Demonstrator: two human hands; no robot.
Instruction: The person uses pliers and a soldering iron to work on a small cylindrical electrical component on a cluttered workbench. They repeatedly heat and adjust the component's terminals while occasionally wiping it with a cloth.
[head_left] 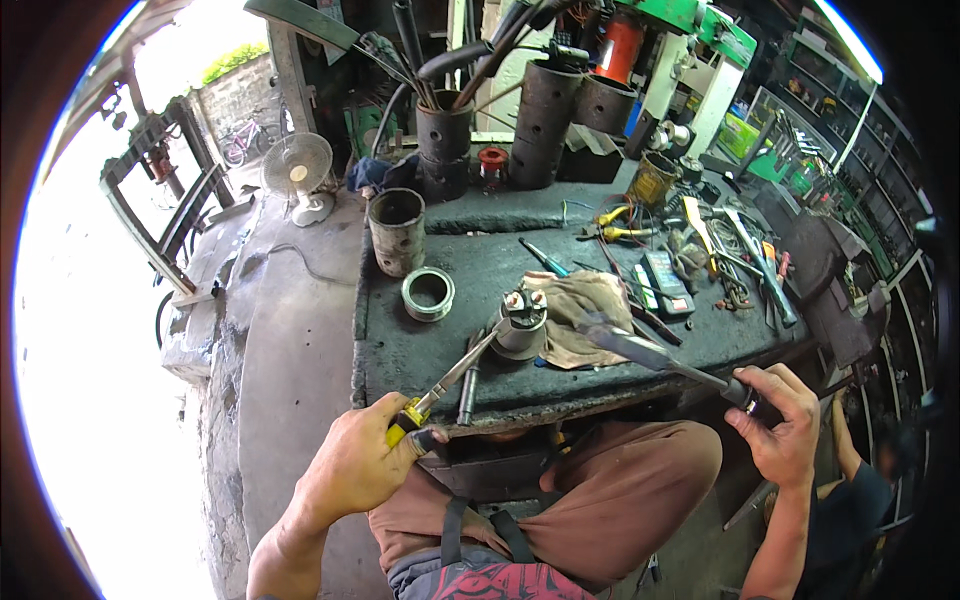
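Metal cylinder (518, 342), two studs (538, 299) on top: upright on the tabletop (420, 365), left of middle, near the front edge. Left hand (350, 468): my fingers are clamped round yellow-handled pliers (445, 385). Tips reach the cylinder's upper left; can't tell whether they bite or only touch. Right hand (785, 425): fingers wrapped on the dark handle of a broad-headed tool (645, 350), its head blurred over the tan cloth (585, 292), apart from the cylinder.

Handling, my guess: dense for its size, stiff, likely slippery if greasy. Best hold is low round the smooth wall. Studs and fittings up top look the fragile part; no levering there.

Edges: front edge close on my side. Dark rod (467, 395) lies just left of the cylinder, near end at that edge. Steel ring (428, 316) sits toward the left edge, pipe section (397, 240) behind it. Cloth crowds the right side, loose tools (715, 245) beyond. Most room: front left corner, between rod and left edge.
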